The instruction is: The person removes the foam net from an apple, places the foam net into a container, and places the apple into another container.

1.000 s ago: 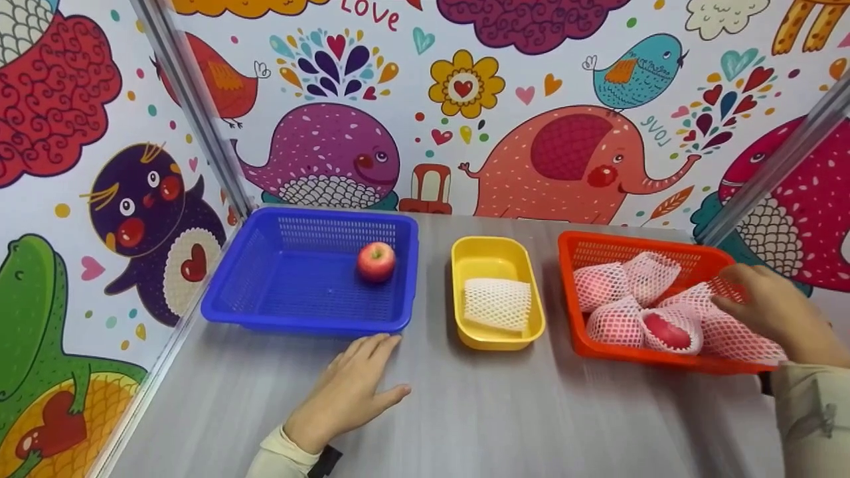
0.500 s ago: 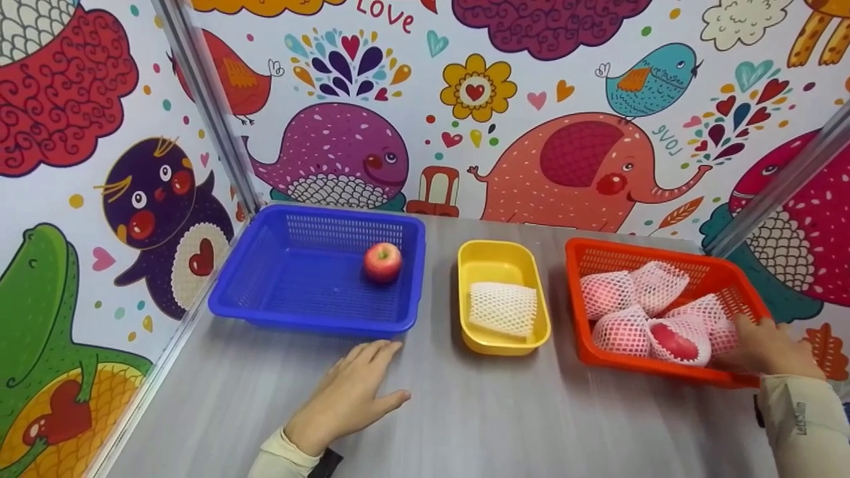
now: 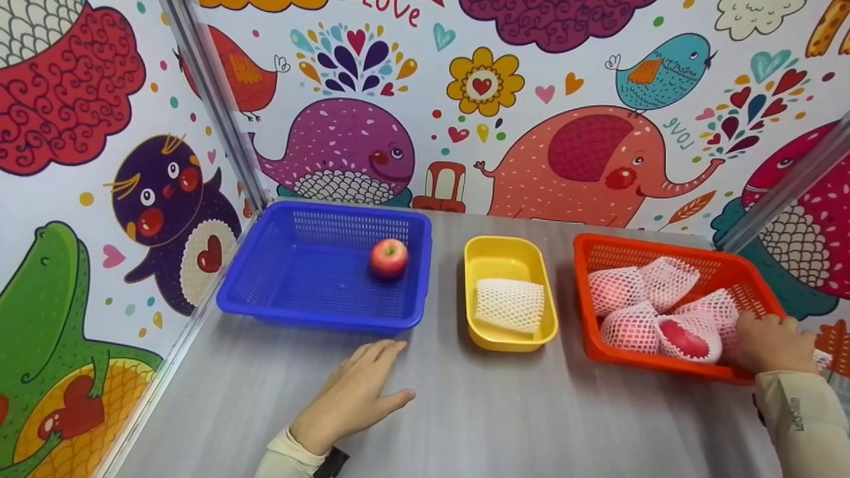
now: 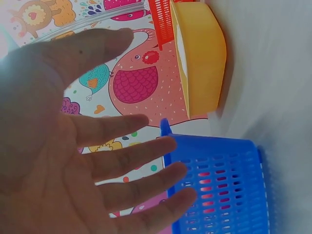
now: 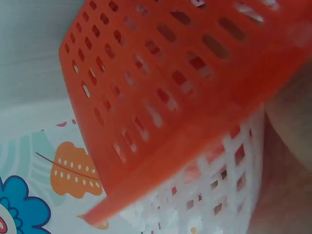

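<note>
My right hand (image 3: pixel 773 345) reaches over the right end of the red basket (image 3: pixel 664 364), fingers curled round an apple in a white foam net (image 5: pixel 219 195); the hand hides most of it in the head view. Beside it in the basket lie several more netted fruits, one with its red skin (image 3: pixel 684 338) showing through the net opening. My left hand (image 3: pixel 355 392), fingers straight and thumb spread, holds nothing in front of the blue basket (image 3: pixel 325 323). A bare red apple (image 3: pixel 389 259) sits at the right side inside that basket.
Between the two baskets stands a yellow tub (image 3: pixel 508 342) with a white foam net (image 3: pixel 510 305) lying flat in it. All rest on a grey table (image 3: pixel 491 411), enclosed by printed walls (image 3: pixel 438 119) at the back and left.
My right hand has come down into the red basket's right end and closed over a netted apple there. The left hand stays put. The head view has shifted slightly.
</note>
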`<state>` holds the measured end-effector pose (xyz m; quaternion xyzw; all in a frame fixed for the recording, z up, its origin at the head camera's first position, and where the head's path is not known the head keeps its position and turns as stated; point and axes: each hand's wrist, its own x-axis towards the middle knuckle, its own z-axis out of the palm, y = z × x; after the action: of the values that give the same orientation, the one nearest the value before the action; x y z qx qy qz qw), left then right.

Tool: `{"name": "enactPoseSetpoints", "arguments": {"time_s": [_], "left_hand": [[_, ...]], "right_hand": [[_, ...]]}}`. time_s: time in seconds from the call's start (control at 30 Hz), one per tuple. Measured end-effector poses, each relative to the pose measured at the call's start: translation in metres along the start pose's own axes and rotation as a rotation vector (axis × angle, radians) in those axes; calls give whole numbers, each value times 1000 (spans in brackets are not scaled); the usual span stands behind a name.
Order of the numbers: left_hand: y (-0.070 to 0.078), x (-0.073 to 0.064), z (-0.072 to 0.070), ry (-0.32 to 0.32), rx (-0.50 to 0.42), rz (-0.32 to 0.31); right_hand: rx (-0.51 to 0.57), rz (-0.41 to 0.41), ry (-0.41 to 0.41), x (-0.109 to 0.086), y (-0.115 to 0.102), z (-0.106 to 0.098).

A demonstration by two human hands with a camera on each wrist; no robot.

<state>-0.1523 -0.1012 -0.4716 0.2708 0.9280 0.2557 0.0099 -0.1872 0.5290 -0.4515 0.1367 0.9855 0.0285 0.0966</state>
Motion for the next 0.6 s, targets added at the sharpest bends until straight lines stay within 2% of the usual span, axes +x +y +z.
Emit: {"name": "enactPoseSetpoints", "arguments": {"time_s": [0.17, 0.3, 0.47, 0.53, 0.6], "left_hand": [[1, 2, 0, 4, 2, 5], [2, 2, 1, -5, -7, 1], [3, 2, 3, -13, -10, 4], [3, 2, 3, -9, -2, 8], [3, 1, 4, -3, 9, 11]], "right_hand": [[-33, -41, 126, -6, 1, -12], [-83, -44, 190, -17, -11, -31], [-90, -81, 291, -44, -48, -58], [-56, -143, 342, -54, -66, -66], [-18, -240, 425, -63, -84, -69]]}}
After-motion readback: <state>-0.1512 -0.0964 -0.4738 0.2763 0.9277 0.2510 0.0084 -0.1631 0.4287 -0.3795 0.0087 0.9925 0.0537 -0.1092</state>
